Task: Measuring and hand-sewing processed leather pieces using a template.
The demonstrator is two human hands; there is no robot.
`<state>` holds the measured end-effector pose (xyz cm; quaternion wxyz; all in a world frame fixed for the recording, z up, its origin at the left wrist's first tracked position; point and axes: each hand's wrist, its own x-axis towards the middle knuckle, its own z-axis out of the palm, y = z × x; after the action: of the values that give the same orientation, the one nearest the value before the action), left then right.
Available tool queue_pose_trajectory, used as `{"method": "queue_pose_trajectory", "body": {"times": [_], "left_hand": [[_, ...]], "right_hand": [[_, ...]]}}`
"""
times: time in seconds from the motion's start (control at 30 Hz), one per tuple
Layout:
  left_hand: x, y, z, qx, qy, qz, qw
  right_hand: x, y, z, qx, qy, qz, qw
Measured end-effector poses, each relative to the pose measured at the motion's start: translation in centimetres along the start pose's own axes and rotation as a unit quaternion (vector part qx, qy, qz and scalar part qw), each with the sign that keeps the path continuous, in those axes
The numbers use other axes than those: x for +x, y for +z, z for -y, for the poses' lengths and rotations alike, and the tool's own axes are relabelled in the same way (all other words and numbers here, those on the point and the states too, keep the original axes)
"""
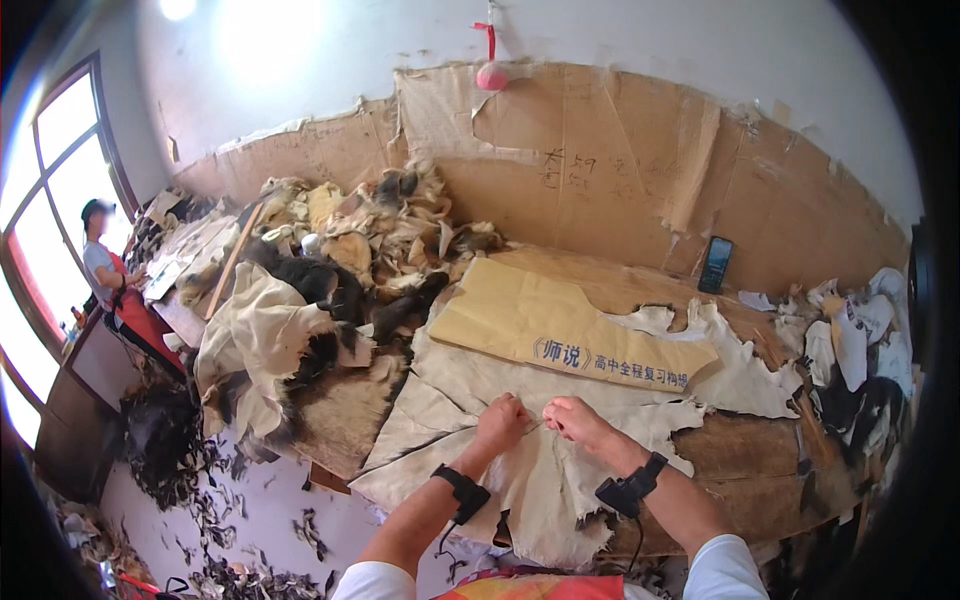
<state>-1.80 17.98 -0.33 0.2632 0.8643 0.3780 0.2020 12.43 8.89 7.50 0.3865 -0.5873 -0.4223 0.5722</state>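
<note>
A large pale animal hide (450,385) is spread on the table in front of me, its edges ragged. Creases in it run toward my left hand (503,422), which is closed in a fist and pinches the skin. Close beside it, my right hand (577,420) is likewise closed on the hide, with a small gap between the two fists. The exact bit in my fingers is too small to make out. Just beyond the hands, a tan paper pattern (560,320) with printed lettering lies flat on the hide.
A high heap of furs and hides (350,240) fills the table's left side. A dark phone (714,265) leans against the cardboard-covered wall (600,150). More scraps (850,350) pile up at right. Fur trimmings (310,530) litter the floor; a person in a red apron (140,300) stands far left.
</note>
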Motion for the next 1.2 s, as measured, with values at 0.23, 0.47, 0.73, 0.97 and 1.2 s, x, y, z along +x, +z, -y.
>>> {"method": "queue_pose_trajectory", "body": {"times": [0.23, 0.47, 0.73, 0.97, 1.2], "left_hand": [[-1.9, -3.7, -6.1, -0.187, 0.089, 0.065, 0.976], [-7.1, -5.7, -7.5, -0.065, 0.013, -0.016, 0.998], [-15.3, -10.1, -8.6, -0.224, -0.083, 0.092, 0.967], [-26.3, -14.8, -0.4, -0.168, -0.196, 0.323, 0.911], [-28.0, -18.1, 2.3, 0.021, -0.17, 0.042, 0.984]], "right_hand": [[-1.8, -1.4, -3.3, 0.088, -0.052, -0.007, 0.995], [-3.7, 0.8, -1.1, -0.047, -0.106, 0.085, 0.99], [-8.4, -5.8, 0.7, -0.087, -0.157, -0.072, 0.981], [-6.7, -12.4, 1.5, -0.054, -0.311, -0.068, 0.947], [-6.7, -4.9, 8.1, -0.221, -0.189, -0.078, 0.954]]}}
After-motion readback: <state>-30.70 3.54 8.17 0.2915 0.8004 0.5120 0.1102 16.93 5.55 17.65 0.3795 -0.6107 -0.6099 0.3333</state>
